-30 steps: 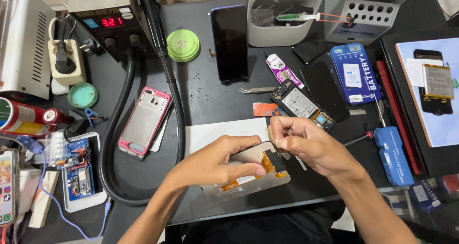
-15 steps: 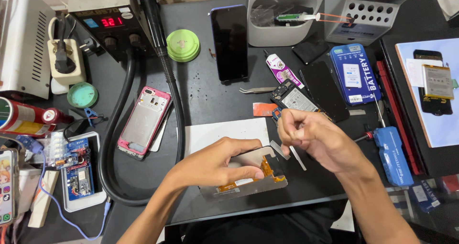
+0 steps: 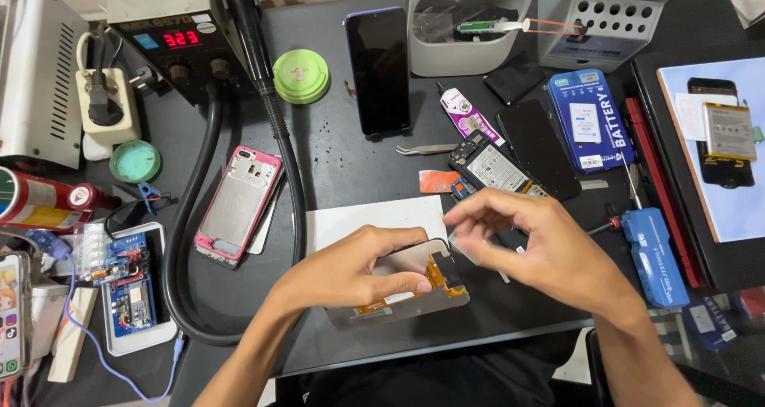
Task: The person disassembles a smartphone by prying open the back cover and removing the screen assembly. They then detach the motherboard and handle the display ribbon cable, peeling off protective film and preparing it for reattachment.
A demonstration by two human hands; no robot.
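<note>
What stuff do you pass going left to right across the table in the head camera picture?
Red can → teal lid → pink phone frame → left hand → right hand → blue tool case.

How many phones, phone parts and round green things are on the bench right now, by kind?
Black phone lying face up: 1
Pink phone frame with its back open: 1
Grey display panel with orange flex cable, under both hands: 1
Opened dark phone body beside the right hand: 1
Round green discs: 2
Total: 6
</note>
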